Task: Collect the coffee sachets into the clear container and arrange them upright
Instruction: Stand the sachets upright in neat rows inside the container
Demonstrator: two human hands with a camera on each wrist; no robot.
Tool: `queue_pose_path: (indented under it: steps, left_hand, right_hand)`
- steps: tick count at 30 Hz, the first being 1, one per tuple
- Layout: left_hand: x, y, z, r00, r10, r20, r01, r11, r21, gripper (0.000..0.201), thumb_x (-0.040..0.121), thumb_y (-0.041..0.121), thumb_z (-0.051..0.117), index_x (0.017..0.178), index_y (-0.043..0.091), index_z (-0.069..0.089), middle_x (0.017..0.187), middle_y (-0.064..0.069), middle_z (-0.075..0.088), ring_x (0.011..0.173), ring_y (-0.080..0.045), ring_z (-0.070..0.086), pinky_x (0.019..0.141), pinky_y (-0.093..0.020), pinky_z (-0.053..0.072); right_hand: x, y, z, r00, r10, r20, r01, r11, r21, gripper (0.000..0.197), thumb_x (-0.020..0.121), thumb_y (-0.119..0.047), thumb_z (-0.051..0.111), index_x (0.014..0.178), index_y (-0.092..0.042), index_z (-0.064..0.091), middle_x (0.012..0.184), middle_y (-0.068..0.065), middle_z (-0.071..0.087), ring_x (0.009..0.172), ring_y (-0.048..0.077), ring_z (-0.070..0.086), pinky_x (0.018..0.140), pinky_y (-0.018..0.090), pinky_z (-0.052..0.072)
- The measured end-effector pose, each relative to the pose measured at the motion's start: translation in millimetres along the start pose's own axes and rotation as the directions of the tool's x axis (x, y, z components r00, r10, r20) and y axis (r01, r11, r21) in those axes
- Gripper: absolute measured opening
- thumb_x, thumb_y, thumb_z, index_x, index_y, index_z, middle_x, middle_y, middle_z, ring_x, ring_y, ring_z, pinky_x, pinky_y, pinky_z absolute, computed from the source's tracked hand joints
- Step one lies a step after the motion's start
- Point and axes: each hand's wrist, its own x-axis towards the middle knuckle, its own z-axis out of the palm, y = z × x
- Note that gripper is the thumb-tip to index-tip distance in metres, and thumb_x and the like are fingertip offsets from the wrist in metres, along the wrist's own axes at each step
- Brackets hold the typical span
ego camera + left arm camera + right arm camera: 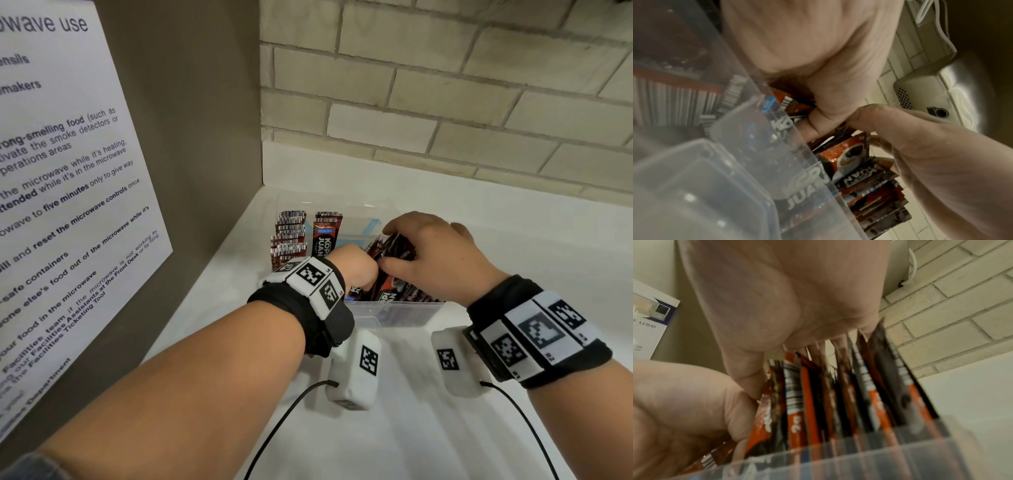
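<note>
A clear container [394, 310] sits on the white counter in the corner. Several coffee sachets [289, 236] stand upright at its far left, barcode ends up, with one Kopi Juan sachet [325, 236] beside them. My left hand [363, 274] is curled on the near left side of a tilted bundle of sachets [394, 274] inside the container. My right hand [407, 241] grips the same bundle from above, fingers over its top and thumb on its side. In the right wrist view the sachets [838, 394] stand on edge behind the container wall [859, 459]. The left wrist view shows the bundle [849, 157] between both hands.
A brown side panel carrying a microwave-use notice [68, 171] closes the left side. A brick wall [445, 102] stands behind the container. White counter [531, 240] spreads to the right and toward me. Wrist-camera cables [274, 435] hang below my arms.
</note>
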Motion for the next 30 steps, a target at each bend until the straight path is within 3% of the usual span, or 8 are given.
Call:
queue_pose_path:
  steps: [3, 6, 10, 14, 17, 23, 28, 30]
  left_hand:
    - [1, -2, 0, 1.0, 0.009, 0.004, -0.008, 0.996, -0.088, 0.031, 0.096, 0.004, 0.05, 0.127, 0.0, 0.055, 0.073, 0.004, 0.044, 0.059, -0.004, 0.044, 0.043, -0.011, 0.042]
    - [-4, 0, 0, 1.0, -0.003, 0.007, 0.004, 0.98, -0.199, 0.012, 0.096, 0.001, 0.048, 0.101, 0.01, 0.054, 0.075, 0.002, 0.049, 0.059, -0.006, 0.049, 0.04, -0.01, 0.041]
    - [-5, 3, 6, 0.998, 0.061, 0.034, -0.052, 0.976, -0.213, 0.027, 0.087, -0.01, 0.046, 0.111, -0.003, 0.058, 0.086, -0.011, 0.055, 0.075, -0.022, 0.052, 0.059, -0.022, 0.042]
    - [-7, 2, 5, 0.996, 0.068, 0.065, -0.058, 0.987, -0.148, 0.031, 0.078, -0.015, 0.054, 0.102, 0.004, 0.057, 0.089, -0.011, 0.054, 0.084, -0.024, 0.049, 0.065, -0.027, 0.04]
    - [-5, 1, 4, 0.998, 0.043, 0.037, -0.037, 0.988, -0.147, 0.025, 0.079, -0.014, 0.056, 0.087, 0.01, 0.053, 0.078, -0.005, 0.05, 0.083, -0.023, 0.048, 0.066, -0.025, 0.039]
    - [-5, 1, 4, 0.995, 0.023, 0.102, -0.005, 0.985, -0.175, 0.027, 0.076, -0.013, 0.061, 0.093, 0.007, 0.057, 0.083, -0.009, 0.053, 0.083, -0.024, 0.049, 0.063, -0.026, 0.041]
    - [-6, -2, 4, 0.989, 0.032, 0.145, 0.01, 0.96, -0.278, 0.03, 0.066, -0.012, 0.067, 0.091, 0.004, 0.063, 0.091, -0.016, 0.059, 0.084, -0.028, 0.057, 0.073, -0.036, 0.046]
    - [-6, -3, 5, 0.986, 0.08, 0.145, -0.028, 0.944, -0.329, 0.04, 0.062, -0.002, 0.079, 0.099, 0.005, 0.068, 0.1, -0.015, 0.07, 0.095, -0.031, 0.065, 0.086, -0.038, 0.052]
  right_hand:
    - [-2, -2, -3, 1.0, -0.002, -0.025, 0.003, 0.999, 0.033, 0.054, 0.08, -0.049, 0.061, 0.128, -0.027, 0.048, 0.13, -0.009, 0.05, 0.124, 0.016, 0.042, 0.106, 0.048, 0.028]
    - [-5, -4, -8, 1.0, -0.017, -0.025, 0.019, 0.996, 0.091, 0.062, 0.075, -0.051, 0.064, 0.129, -0.028, 0.048, 0.129, -0.01, 0.05, 0.121, 0.016, 0.044, 0.103, 0.045, 0.032]
    - [-11, -2, -15, 0.998, -0.038, 0.052, 0.029, 0.985, 0.169, 0.074, 0.064, -0.05, 0.072, 0.131, -0.029, 0.047, 0.125, -0.012, 0.052, 0.114, 0.013, 0.05, 0.101, 0.043, 0.039]
    - [-15, 5, -12, 0.999, -0.028, 0.046, 0.019, 0.983, 0.184, 0.059, 0.065, -0.042, 0.071, 0.121, -0.029, 0.056, 0.114, -0.014, 0.057, 0.104, 0.013, 0.055, 0.096, 0.044, 0.043]
    - [-15, 12, -9, 1.0, -0.002, 0.018, -0.002, 0.979, 0.205, 0.052, 0.067, -0.035, 0.069, 0.118, -0.028, 0.058, 0.113, -0.013, 0.058, 0.104, 0.015, 0.056, 0.095, 0.045, 0.044]
    - [-13, 11, -7, 0.999, -0.017, 0.047, 0.005, 0.97, 0.245, 0.069, 0.059, -0.044, 0.072, 0.124, -0.028, 0.054, 0.116, -0.015, 0.051, 0.108, 0.014, 0.053, 0.097, 0.045, 0.042]
    - [-9, 17, -4, 0.999, 0.008, 0.053, -0.022, 0.961, 0.276, 0.058, 0.071, -0.031, 0.076, 0.124, -0.027, 0.054, 0.118, -0.011, 0.055, 0.106, 0.013, 0.054, 0.095, 0.041, 0.045]
    - [-9, 17, -4, 0.998, 0.008, 0.056, -0.024, 0.959, 0.281, 0.054, 0.073, -0.031, 0.075, 0.123, -0.027, 0.055, 0.117, -0.01, 0.057, 0.106, 0.013, 0.055, 0.095, 0.041, 0.046]
